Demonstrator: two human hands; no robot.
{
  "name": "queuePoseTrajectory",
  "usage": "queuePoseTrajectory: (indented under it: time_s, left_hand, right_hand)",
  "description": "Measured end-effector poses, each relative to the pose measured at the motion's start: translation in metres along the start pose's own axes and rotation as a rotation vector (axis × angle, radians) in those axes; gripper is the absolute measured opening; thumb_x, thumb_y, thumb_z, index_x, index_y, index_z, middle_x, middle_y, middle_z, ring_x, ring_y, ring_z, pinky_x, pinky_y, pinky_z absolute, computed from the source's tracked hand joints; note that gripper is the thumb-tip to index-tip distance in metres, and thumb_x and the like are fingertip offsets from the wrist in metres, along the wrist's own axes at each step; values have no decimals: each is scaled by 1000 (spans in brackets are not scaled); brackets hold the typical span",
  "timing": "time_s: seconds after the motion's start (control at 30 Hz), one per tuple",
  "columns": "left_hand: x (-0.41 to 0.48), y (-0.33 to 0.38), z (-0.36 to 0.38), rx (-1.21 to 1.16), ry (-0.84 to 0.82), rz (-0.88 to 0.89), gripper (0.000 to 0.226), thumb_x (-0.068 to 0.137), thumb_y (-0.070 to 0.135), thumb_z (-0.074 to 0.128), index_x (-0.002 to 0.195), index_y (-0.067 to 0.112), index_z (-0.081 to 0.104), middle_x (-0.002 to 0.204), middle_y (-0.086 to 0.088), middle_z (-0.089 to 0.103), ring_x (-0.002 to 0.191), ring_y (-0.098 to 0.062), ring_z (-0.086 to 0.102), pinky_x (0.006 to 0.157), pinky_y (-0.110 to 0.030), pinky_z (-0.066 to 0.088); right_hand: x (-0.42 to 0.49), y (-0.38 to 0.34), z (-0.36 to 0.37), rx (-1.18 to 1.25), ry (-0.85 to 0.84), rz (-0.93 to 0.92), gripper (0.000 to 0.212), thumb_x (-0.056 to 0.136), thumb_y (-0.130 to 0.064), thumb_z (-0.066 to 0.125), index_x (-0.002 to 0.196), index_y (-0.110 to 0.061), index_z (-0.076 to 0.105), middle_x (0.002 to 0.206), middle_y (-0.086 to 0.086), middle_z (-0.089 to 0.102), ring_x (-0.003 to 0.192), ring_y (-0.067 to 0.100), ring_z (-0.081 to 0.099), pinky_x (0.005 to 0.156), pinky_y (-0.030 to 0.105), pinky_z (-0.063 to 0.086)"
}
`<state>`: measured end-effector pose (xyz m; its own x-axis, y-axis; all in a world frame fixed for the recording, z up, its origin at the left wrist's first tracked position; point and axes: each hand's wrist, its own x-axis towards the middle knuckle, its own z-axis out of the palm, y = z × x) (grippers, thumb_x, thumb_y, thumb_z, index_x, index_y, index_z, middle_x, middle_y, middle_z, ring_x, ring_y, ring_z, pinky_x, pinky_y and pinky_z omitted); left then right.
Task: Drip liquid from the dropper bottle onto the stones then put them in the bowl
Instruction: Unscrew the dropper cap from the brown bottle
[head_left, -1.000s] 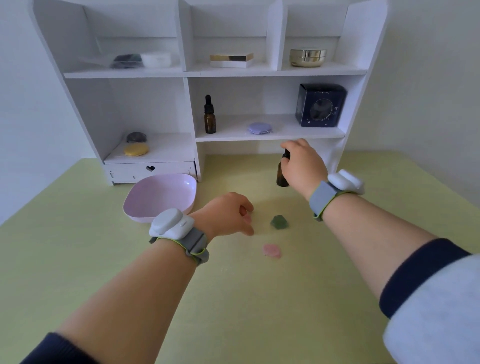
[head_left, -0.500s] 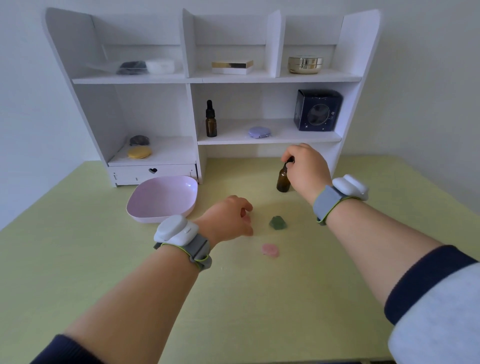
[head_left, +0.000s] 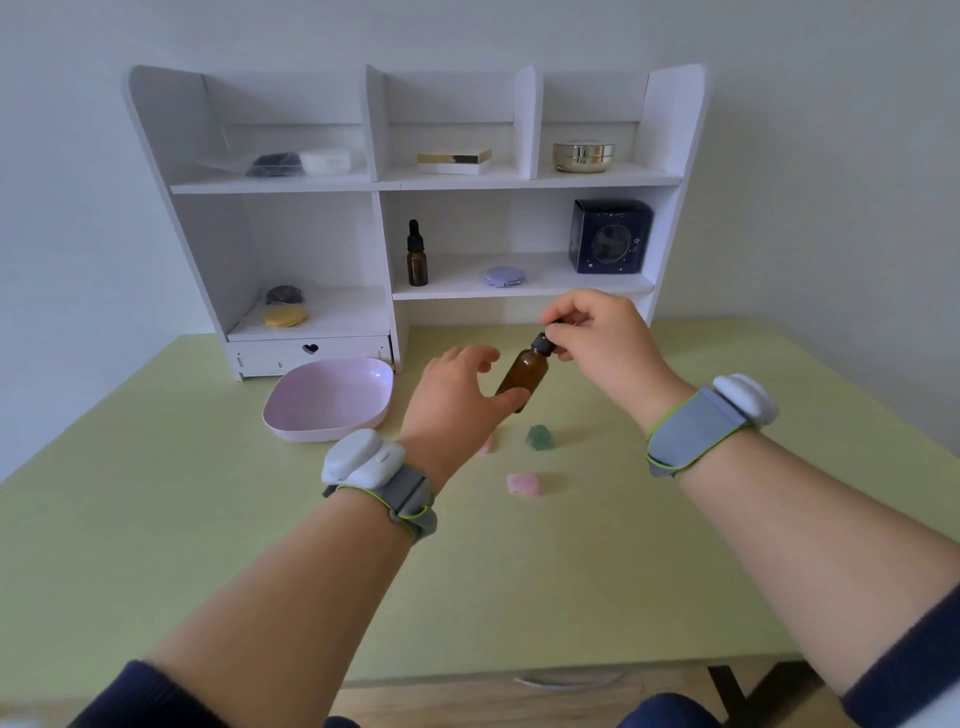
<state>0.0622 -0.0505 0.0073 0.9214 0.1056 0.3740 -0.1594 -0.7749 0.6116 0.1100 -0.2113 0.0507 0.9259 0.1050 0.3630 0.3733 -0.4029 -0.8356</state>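
Dropper bottle (head_left: 527, 371): where is it?

– Off the table (head_left: 208, 519), in the air in front of the white shelf unit (head_left: 291, 239). It is brown glass with a black cap (head_left: 541, 343) and hangs tilted, cap up and to the right, base down and to the left.

Who holds it?

– The right hand (head_left: 608, 343). Its thumb and fingertips pinch the cap from above, and the other fingers are curled in.

And the left hand (head_left: 452, 400)?

– Spread and relaxed, just left of the bottle, gripping nothing. The thumb lies across the bottle's base. I cannot tell whether it touches the glass.

The stones?

– All on the table, below the bottle. The green stone (head_left: 540, 436) lies nearest under it. A pink stone (head_left: 524, 483) sits closer to the person, apart from the green one. Another pink one (head_left: 487, 444) peeks out from behind the left hand, mostly hidden.

Do they look wet?

– Too small to tell.

The bowl (head_left: 311, 434)?

– Pale pink, on the table to the left of the left hand, just in front of the shelf unit's small drawer. No stone is in it.

Anything else nearby?

– A second brown bottle (head_left: 417, 254) stands upright on the middle shelf, a dark blue box (head_left: 610, 236) to its right. Both wrists wear grey bands with white units.
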Motion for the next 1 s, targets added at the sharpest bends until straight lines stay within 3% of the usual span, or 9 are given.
queuePoseTrajectory:
  time_s: [0.17,0.3,0.37,0.5,0.67,0.83,1.0]
  left_hand:
    - [-14,8,-6,-69,-94,-43,28,75,48,71,98,32,66,88,12,69,69,-12,68,54,-15,45]
    - [-19,7,-10,47,-28,-33,28,70,47,73,91,30,67,79,8,69,68,-10,64,58,-22,48]
    - [-20,6,-11,84,11,-24,28,69,46,74,87,27,66,75,8,68,69,-13,62,56,-26,46]
    - [-21,6,-14,136,59,43,27,68,45,75,83,25,66,71,9,62,70,-14,56,52,-22,32]
    - [-22,6,-17,156,65,87,25,68,44,74,80,24,66,70,7,63,69,-14,54,51,-22,31]
    - [-19,7,-21,183,33,108,22,70,41,74,81,23,69,69,4,66,68,-16,56,55,-25,40]
    - [-19,8,-23,190,-22,97,20,70,42,73,79,25,69,63,4,66,60,-11,57,49,-22,36]
  right_hand:
    - [-17,-12,-2,101,-51,-6,20,87,0,59,90,-15,70,82,2,69,75,18,66,82,36,60]
    - [-23,-13,0,-1,-59,49,15,96,-17,53,103,-11,64,88,6,68,68,18,66,74,37,58]
    - [-25,-11,1,-104,-84,109,31,98,-35,49,104,-8,62,81,5,67,63,20,64,70,39,56]
    - [-30,-8,6,-204,-177,152,53,94,-56,46,79,-9,63,60,0,59,52,19,57,53,27,42]
    - [-29,-6,6,-197,-138,145,55,88,-59,55,57,-13,56,35,-7,47,35,12,48,51,26,39]
    - [-27,-9,2,-145,-197,183,46,87,-49,58,64,-10,61,42,1,52,40,15,49,49,26,40]
    - [-27,-8,-3,-147,-264,162,41,89,-46,59,70,-10,62,52,3,55,48,16,51,52,25,41]
